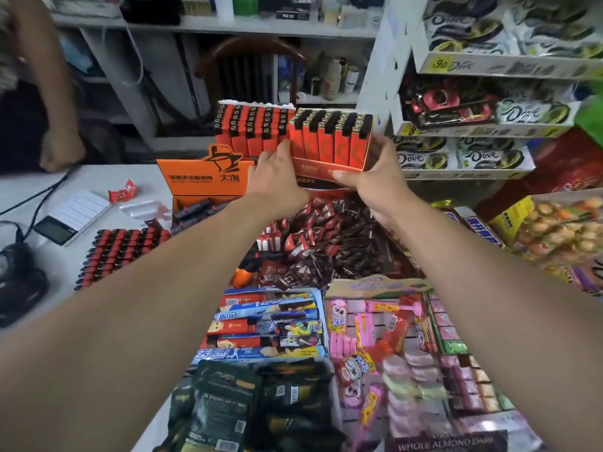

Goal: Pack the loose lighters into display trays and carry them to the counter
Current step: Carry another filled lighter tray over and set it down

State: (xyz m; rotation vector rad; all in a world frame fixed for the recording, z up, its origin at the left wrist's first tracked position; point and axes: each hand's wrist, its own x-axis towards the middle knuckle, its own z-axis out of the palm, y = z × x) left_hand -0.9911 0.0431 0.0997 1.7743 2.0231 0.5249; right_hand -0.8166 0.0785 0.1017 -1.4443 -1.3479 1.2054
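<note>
Up front, lighter tray [331, 143] gripped between left hand [277, 181], right hand [375, 181]

Even indoor light, wide-angle view with soft edges

Flat, moderately bright light leaves only faint shadows on the white desk [98, 177]. Shelves [473, 70] at right bow with lens distortion, the chocolate packets [522, 24] on them smear with blur, and the snack packets [248, 402] at the bottom edge look soft.

We read "Dove" on the chocolate boxes [470, 156] and on the shelf strip [456, 66] beside ".90", "大佬" under the hat logo on the orange display box [204, 179], and "WHOLE ALMOND DARK" on the dark packet [447, 444].
</note>
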